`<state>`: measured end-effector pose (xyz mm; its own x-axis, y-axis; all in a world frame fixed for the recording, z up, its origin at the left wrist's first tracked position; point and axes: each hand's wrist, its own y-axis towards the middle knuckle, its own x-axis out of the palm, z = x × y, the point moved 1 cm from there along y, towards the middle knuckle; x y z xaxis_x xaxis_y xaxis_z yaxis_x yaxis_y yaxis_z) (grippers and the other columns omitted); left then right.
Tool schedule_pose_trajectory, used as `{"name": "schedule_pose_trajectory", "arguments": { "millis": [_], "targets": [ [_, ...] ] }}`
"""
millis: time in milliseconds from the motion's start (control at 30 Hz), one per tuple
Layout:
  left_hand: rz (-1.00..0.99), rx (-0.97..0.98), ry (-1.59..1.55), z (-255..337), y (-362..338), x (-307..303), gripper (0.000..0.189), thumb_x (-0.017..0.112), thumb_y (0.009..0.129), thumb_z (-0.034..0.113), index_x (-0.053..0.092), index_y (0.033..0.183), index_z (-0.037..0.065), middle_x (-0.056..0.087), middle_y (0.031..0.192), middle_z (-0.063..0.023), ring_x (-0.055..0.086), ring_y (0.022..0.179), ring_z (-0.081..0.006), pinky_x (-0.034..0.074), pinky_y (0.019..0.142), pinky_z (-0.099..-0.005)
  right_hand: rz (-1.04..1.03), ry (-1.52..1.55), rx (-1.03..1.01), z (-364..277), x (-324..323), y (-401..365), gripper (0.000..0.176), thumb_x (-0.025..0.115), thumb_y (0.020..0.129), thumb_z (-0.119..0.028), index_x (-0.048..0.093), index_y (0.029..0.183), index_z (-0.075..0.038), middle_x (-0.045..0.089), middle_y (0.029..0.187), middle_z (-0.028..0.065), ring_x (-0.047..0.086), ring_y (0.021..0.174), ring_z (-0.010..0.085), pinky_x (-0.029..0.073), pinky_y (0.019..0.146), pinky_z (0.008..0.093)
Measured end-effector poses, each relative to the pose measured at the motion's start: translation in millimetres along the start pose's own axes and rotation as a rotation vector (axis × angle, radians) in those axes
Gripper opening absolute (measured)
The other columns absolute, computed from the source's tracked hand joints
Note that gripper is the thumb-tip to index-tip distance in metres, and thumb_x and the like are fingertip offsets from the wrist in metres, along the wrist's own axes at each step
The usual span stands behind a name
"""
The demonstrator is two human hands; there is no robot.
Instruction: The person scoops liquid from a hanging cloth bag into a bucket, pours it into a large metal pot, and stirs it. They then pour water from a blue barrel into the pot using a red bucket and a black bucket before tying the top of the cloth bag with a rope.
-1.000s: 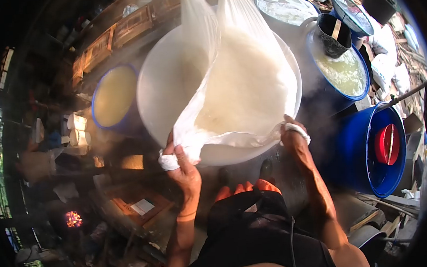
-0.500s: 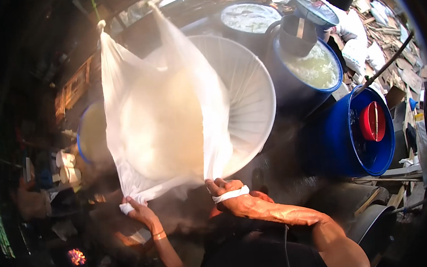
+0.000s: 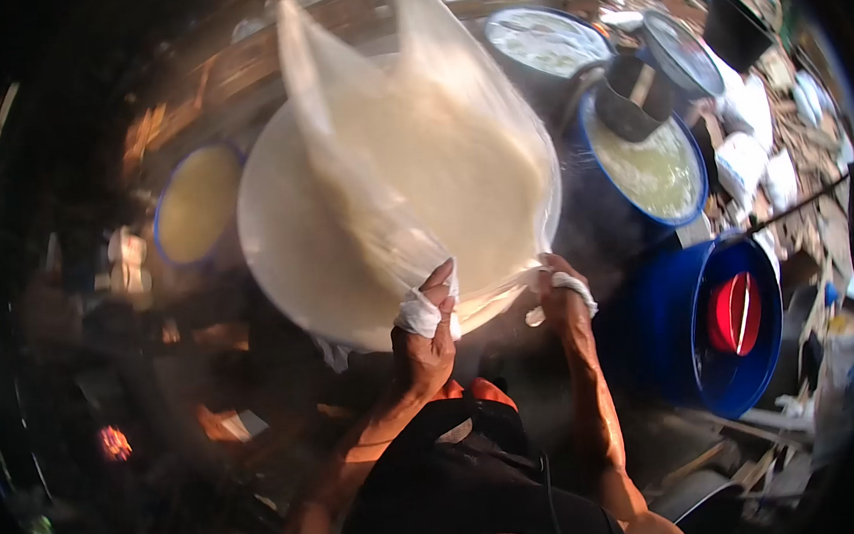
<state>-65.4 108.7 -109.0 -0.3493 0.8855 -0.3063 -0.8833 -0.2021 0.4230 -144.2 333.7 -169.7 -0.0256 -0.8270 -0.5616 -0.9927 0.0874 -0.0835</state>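
Note:
A large white straining cloth point(image 3: 419, 167) hangs like a sling, its two far corners pulled up toward the top of the view. Pale, creamy material lies in its hollow. Beneath it is a wide round vat point(image 3: 270, 249), its whitish top partly covered by the cloth. My left hand point(image 3: 427, 339) is closed around one near corner of the cloth, with fabric wound about the fingers. The other near corner is gripped by my right hand point(image 3: 565, 301), with white cloth wrapped across the back of it. Both hands are at the vat's near edge.
Right of the vat, a blue barrel point(image 3: 703, 180) holds cloudy liquid, with a dark pail point(image 3: 631, 115) at its rim. Nearer stands another blue barrel point(image 3: 653, 330) with a red dipper point(image 3: 734, 313) inside. A blue-rimmed tub point(image 3: 200, 207) is at left. Wood scraps point(image 3: 798, 137) litter the right.
Both hands and the cloth have swung rightward over the vat. The near corners are now closer together, and the vat shows more on the left. The camera view has also shifted.

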Motion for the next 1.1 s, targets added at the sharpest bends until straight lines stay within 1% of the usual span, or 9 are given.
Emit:
{"name": "schedule_pose_trajectory", "arguments": {
  "millis": [200, 300, 467, 567, 667, 867, 933, 967, 1100],
  "targets": [
    [0.292, 0.003, 0.071, -20, -4, -119, 0.013, 0.053, 0.097, -0.003, 0.057, 0.110, -0.002, 0.064, 0.128, -0.0191, 0.065, 0.110, -0.0290, 0.049, 0.094, -0.0342, 0.004, -0.413, -0.276, -4, 39, 16, 0.036, 0.055, 0.091, -0.017, 0.065, 0.119, 0.004, 0.069, 0.106, 0.0262, 0.067, 0.100, 0.0411, 0.053, 0.089, 0.0417],
    [0.555, -0.209, 0.059, -53, -33, -153, 0.012, 0.049, 0.100, -0.001, 0.055, 0.111, -0.003, 0.063, 0.130, -0.0166, 0.063, 0.111, -0.0232, 0.048, 0.094, -0.0311, -0.166, -0.493, -0.377, -3, 73, 6, 0.039, 0.053, 0.091, -0.016, 0.063, 0.121, 0.007, 0.068, 0.109, 0.0284, 0.066, 0.106, 0.0381, 0.052, 0.090, 0.0416],
    [0.782, -0.178, -0.480, -100, -56, -162, 0.015, 0.048, 0.102, -0.001, 0.057, 0.113, -0.002, 0.060, 0.135, -0.0131, 0.063, 0.108, -0.0198, 0.050, 0.089, -0.0293, -0.470, -0.421, -0.380, -104, 96, -66, 0.041, 0.053, 0.089, -0.015, 0.064, 0.123, 0.005, 0.070, 0.105, 0.0265, 0.068, 0.101, 0.0374, 0.052, 0.090, 0.0404],
    [0.800, -0.264, -0.424, -91, -43, -167, 0.010, 0.051, 0.099, -0.004, 0.057, 0.106, -0.002, 0.061, 0.133, -0.0150, 0.063, 0.104, -0.0210, 0.051, 0.088, -0.0305, -0.492, -0.349, -0.342, -136, 75, -84, 0.041, 0.055, 0.087, -0.012, 0.064, 0.123, 0.003, 0.070, 0.110, 0.0255, 0.070, 0.102, 0.0341, 0.053, 0.091, 0.0377],
    [0.725, -0.145, 0.074, -101, -40, -161, 0.008, 0.054, 0.098, 0.000, 0.057, 0.106, -0.003, 0.063, 0.131, -0.0105, 0.062, 0.107, -0.0198, 0.049, 0.092, -0.0308, -0.468, -0.191, -0.297, -129, 38, -71, 0.040, 0.051, 0.092, -0.012, 0.064, 0.127, -0.001, 0.070, 0.115, 0.0192, 0.067, 0.103, 0.0255, 0.052, 0.092, 0.0351],
    [0.523, -0.196, -0.117, -127, -54, -86, 0.029, 0.053, 0.097, 0.001, 0.063, 0.124, 0.002, 0.067, 0.124, -0.0116, 0.064, 0.111, -0.0246, 0.049, 0.097, -0.0332, -0.358, -0.130, -0.229, -51, 11, -39, 0.035, 0.051, 0.092, -0.014, 0.065, 0.120, 0.001, 0.069, 0.094, 0.0092, 0.058, 0.072, 0.0145, 0.048, 0.065, 0.0284],
    [0.357, -0.077, 0.176, -103, -54, -53, 0.037, 0.054, 0.091, -0.007, 0.064, 0.125, 0.003, 0.067, 0.121, -0.0170, 0.065, 0.113, -0.0309, 0.052, 0.095, -0.0357, -0.341, -0.076, -0.184, -38, 7, -37, 0.034, 0.052, 0.092, -0.014, 0.065, 0.120, 0.002, 0.068, 0.092, 0.0078, 0.054, 0.069, 0.0122, 0.045, 0.062, 0.0272],
    [0.189, -0.208, 0.056, -93, -56, -27, 0.043, 0.054, 0.088, -0.010, 0.061, 0.128, 0.003, 0.065, 0.125, -0.0172, 0.062, 0.119, -0.0312, 0.050, 0.100, -0.0352, -0.333, -0.040, -0.148, -33, 6, -35, 0.034, 0.052, 0.092, -0.014, 0.065, 0.119, 0.002, 0.067, 0.091, 0.0065, 0.051, 0.066, 0.0100, 0.042, 0.058, 0.0261],
    [0.045, -0.040, -0.094, -32, -35, 46, 0.051, 0.058, 0.078, -0.012, 0.056, 0.127, 0.000, 0.064, 0.120, -0.0245, 0.062, 0.114, -0.0399, 0.051, 0.098, -0.0422, -0.238, -0.143, -0.227, -5, -11, -6, 0.035, 0.050, 0.092, -0.013, 0.064, 0.119, 0.005, 0.070, 0.101, 0.0193, 0.067, 0.088, 0.0270, 0.054, 0.080, 0.0360]
  ]
}}
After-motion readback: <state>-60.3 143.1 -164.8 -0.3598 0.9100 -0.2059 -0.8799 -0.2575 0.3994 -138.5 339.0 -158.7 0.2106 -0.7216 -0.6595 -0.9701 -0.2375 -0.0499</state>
